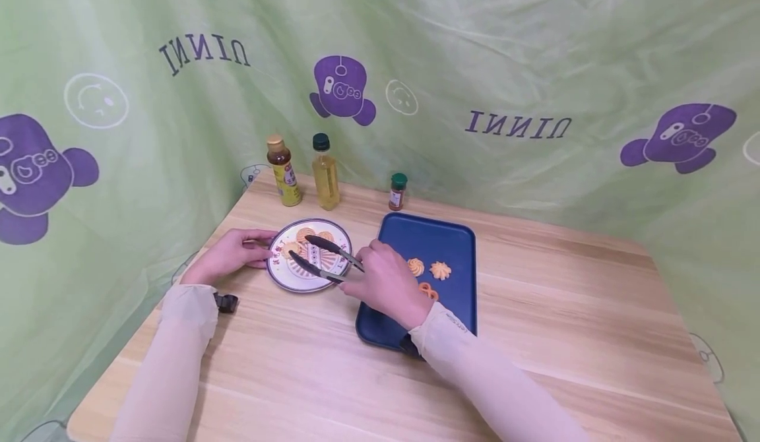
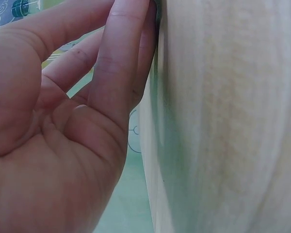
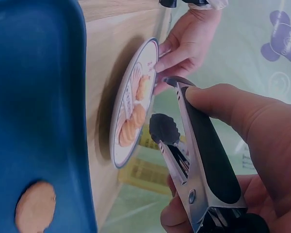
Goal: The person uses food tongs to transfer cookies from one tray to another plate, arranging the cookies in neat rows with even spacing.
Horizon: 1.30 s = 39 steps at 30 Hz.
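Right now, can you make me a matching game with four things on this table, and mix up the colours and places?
1. tongs
2. tray
3. plate
4. little jar

A. has a green cap
B. in the right hand
C. blue and rectangular
D. left hand at its rim

Pairs: 1-B, 2-C, 3-D, 4-A

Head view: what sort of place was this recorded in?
Probably a small staged recording corner, perhaps in a home: a green curtain with purple cartoon figures surrounds a pale wood-grain table, on which a round white patterned plate sits.
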Tool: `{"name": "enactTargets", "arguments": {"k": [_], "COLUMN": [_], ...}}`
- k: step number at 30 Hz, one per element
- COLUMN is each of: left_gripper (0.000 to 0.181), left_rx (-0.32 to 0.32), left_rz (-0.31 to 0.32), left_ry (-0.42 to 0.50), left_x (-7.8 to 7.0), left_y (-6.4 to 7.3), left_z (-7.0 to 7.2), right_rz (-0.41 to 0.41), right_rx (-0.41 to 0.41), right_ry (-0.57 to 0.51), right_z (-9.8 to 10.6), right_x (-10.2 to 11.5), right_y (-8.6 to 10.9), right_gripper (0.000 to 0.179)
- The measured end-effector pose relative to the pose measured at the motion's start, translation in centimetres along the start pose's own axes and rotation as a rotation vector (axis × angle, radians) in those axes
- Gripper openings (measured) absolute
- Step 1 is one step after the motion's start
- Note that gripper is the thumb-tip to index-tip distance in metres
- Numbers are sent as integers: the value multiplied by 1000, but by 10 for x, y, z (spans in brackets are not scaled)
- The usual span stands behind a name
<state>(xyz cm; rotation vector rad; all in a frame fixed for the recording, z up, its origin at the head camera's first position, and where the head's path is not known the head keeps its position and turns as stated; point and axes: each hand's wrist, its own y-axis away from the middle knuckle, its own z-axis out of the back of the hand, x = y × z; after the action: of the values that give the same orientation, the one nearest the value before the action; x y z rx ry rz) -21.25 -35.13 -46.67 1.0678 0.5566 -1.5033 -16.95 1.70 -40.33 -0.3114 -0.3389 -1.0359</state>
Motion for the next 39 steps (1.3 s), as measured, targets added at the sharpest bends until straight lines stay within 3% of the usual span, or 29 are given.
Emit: {"name": "enactTargets", "arguments": {"k": [8,12,18,39], "left_gripper": [58,59,58,59], "left_rx": [4,2,8,3], "left_rz": [-2,22,-2,13], "left_ry": [-6,-8,-8,-26], "left_x": [2,1,2,2], "left_y": [0,1,0,-1], "left_z": [0,0,0,0], "right_rz": [-9,-73,-150,-252], "right_rx": [-68,-64,-68,-85], "right_ry": [15,16,14,82], "right_z": [16,21,28,59], "right_x": [-22,-35,-55,-108], "right_y": [25,36,51,112], "right_gripper": [49,52,55,54]}}
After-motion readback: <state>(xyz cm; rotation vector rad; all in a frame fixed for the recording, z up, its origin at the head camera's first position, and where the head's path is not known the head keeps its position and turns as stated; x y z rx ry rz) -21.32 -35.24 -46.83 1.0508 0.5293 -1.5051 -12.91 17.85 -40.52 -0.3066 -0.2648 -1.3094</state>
